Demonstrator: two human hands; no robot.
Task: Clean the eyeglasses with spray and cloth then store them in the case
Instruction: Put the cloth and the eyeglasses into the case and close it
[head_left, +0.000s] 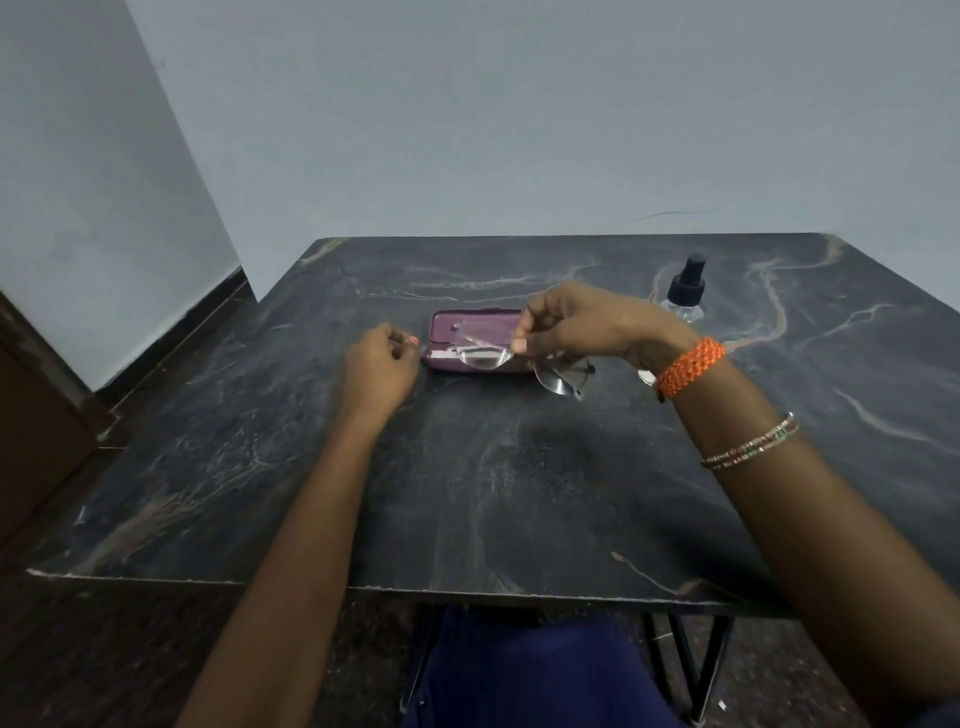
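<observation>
Clear-lensed, thin-framed eyeglasses (524, 364) hang above the middle of the table, pinched at the bridge by the right hand (576, 325); one lens sits over the case, the other dips toward five o'clock just above the tabletop. Directly behind and under them lies the maroon glasses case (457, 332), open, its lid raised at twelve o'clock and something pale lying along its tray. At nine o'clock of the case, the left hand (382, 371) hovers with fingers loosely curled, holding nothing, its fingertips just beside the case's left end. At two o'clock of the glasses, well apart, stands a small clear spray bottle (685, 291) with a black nozzle. An orange woven band (688, 366) circles the right wrist, thin bangles (750, 441) farther up the forearm. Everything rests on a dark marbled table (519, 493) with pale veins.
</observation>
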